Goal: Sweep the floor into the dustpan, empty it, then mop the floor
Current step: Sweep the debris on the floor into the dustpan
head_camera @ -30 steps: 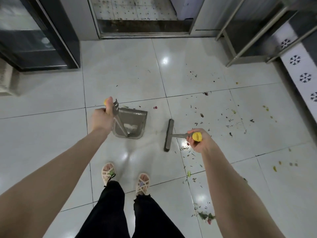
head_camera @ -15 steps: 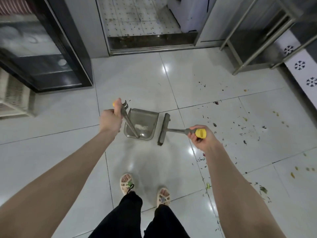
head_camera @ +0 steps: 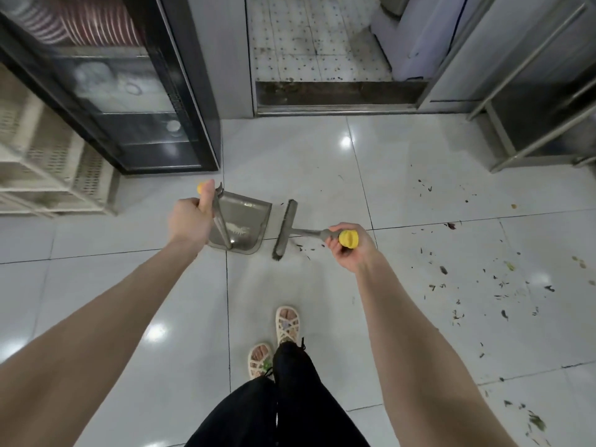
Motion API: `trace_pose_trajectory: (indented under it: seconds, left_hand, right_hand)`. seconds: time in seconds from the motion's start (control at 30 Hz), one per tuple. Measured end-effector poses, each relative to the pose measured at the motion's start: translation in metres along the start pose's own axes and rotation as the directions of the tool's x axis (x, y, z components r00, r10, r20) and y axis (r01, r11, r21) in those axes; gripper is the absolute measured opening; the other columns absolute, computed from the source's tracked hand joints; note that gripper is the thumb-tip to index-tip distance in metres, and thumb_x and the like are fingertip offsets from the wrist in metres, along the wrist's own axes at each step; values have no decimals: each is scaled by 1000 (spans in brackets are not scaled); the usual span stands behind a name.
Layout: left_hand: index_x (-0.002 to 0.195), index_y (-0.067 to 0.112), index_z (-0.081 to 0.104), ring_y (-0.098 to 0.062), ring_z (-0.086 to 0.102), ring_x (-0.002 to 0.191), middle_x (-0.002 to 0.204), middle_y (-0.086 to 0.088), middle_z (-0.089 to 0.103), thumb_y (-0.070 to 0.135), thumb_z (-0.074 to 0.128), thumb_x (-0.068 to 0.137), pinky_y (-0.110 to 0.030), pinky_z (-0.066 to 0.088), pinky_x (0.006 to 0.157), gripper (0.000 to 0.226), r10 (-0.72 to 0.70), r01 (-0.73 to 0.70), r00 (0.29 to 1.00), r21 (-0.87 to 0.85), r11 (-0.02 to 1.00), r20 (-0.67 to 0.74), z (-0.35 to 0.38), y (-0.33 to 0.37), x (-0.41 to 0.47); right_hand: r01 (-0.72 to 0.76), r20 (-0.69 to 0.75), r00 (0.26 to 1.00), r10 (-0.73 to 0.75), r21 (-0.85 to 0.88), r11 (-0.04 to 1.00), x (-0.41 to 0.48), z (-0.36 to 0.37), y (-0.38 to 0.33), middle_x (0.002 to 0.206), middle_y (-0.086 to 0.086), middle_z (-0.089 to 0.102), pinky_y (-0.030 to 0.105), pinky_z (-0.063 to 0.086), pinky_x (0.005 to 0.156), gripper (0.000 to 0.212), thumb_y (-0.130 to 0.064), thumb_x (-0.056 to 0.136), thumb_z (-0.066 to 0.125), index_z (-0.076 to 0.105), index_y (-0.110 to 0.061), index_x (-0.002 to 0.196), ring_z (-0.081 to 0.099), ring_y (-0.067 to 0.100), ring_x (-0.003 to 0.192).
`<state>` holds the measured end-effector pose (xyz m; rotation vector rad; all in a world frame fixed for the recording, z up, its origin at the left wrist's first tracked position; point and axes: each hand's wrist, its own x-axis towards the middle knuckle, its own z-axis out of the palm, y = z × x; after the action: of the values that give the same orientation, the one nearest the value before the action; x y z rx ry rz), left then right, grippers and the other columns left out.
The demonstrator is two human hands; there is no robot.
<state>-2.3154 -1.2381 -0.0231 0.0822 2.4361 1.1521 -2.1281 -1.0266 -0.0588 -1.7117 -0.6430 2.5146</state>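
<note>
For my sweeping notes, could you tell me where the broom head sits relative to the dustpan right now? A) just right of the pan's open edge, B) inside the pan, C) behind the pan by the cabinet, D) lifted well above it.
A: the broom head rests on the floor just right of the dustpan, outside its open edge.

Seen from above, the left hand (head_camera: 188, 217) grips a grey long-handled plastic dustpan (head_camera: 240, 225) on a glossy white tiled floor (head_camera: 306, 162). The right hand (head_camera: 351, 248) holds a grey yellow-capped broom (head_camera: 285, 229) just beside it, with dark leafy debris (head_camera: 503, 285) scattered rightward.
</note>
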Motion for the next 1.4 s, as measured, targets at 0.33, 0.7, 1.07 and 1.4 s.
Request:
trace_pose_trajectory:
  seconds: [0.33, 0.7, 1.07, 1.4]
  left_hand:
    - [70, 10, 48, -25, 44, 59, 66, -14, 45, 75, 31, 82, -37, 37, 57, 69, -125, 121, 972, -30, 992, -197, -17, 7, 54]
    - [73, 9, 52, -26, 45, 54, 66, -16, 46, 66, 33, 90, -28, 33, 47, 63, -155, 151, 961, -34, 988, -228, -1, 17, 76]
    - [71, 4, 52, -30, 49, 66, 68, -16, 50, 79, 22, 77, -47, 51, 71, 80, -154, 154, 979, -17, 988, -136, 49, 27, 52]
    - [71, 8, 49, -25, 42, 63, 68, -14, 44, 75, 28, 79, -36, 38, 61, 71, -148, 145, 988, -91, 985, -30, 65, 35, 32]
  right_hand:
    - [-132, 136, 981, 139, -63, 989, 65, 75, -28, 69, 7, 39, 12, 37, 29, 21, -7, 90, 48, 42, -12, 70, 47, 8, 29]
    - [-207, 40, 977, 210, -84, 975, 104, 77, -39, 69, 7, 42, 10, 33, 28, 23, -6, 90, 47, 41, -11, 68, 45, 9, 27]
    - [-121, -187, 976, 116, -14, 993, 59, -25, -72, 71, 10, 45, 9, 34, 29, 21, -4, 88, 51, 44, -9, 69, 47, 10, 27]
    - [50, -256, 966, -34, 56, 997, 34, -59, -74, 71, 10, 44, 11, 39, 31, 16, 2, 81, 56, 47, -7, 72, 49, 14, 30]
